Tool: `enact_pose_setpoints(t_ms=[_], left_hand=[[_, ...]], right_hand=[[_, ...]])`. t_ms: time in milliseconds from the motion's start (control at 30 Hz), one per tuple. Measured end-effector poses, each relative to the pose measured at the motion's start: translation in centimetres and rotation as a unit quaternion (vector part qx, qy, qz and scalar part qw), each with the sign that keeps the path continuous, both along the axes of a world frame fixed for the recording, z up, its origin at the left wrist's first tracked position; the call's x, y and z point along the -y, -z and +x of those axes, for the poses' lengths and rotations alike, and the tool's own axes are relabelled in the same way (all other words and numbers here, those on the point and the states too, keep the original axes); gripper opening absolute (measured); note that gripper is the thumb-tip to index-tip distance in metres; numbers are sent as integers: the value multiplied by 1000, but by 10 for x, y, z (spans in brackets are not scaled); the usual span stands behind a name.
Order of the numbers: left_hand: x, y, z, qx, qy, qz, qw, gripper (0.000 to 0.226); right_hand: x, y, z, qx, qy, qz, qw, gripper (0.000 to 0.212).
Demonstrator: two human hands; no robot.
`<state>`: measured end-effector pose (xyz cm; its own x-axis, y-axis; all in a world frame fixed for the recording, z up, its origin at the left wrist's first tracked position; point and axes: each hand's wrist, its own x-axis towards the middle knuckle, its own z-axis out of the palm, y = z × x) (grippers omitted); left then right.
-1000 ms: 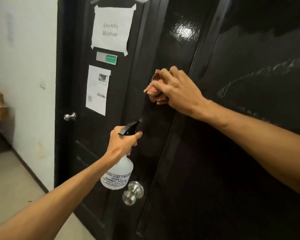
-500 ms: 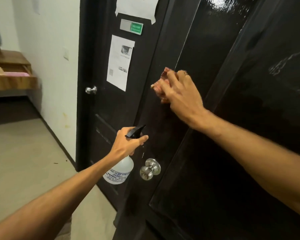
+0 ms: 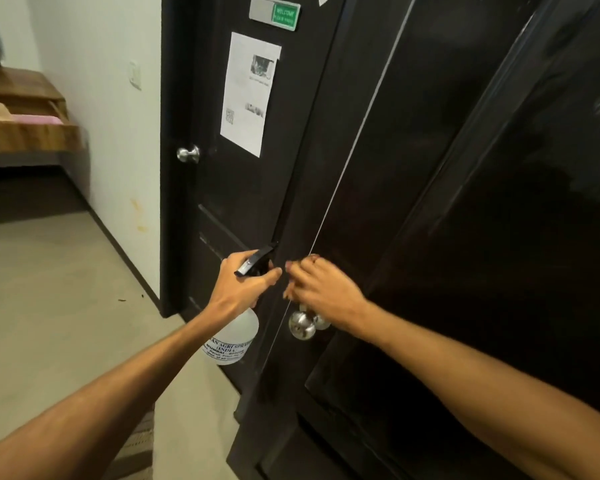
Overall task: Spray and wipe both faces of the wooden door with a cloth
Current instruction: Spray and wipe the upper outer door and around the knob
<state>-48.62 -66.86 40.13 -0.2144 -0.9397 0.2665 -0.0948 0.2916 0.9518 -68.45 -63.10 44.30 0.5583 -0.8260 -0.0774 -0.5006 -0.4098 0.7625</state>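
Indoor light is soft and moderate, brightest on the white wall at upper left. The dark door swallows it, so the right half of the frame goes nearly black. A thin bright glint runs down the door's edge to the knob, which carries sharp highlights. Deep shadow lies under the shelf at left. Motion blur smears the right hand and the cloth it grips; the left hand gripping the bottle is sharper. Straight lines lean and bow toward the edges.

Bare left hand and right hand (forearms bare, lean too).
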Motion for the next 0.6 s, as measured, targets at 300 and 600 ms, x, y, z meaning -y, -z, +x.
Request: enact_pose_setpoints(t_ms=[300, 600], left_hand=[[-6, -1, -1, -7, 11, 1, 1000, 10], [-36, -47, -26, -36, 52, -18, 998, 12]], right_hand=[[-10, -52, -11, 127, 15, -159, 979, 51], [-57, -127, -43, 207, 54, -252, 944, 52]])
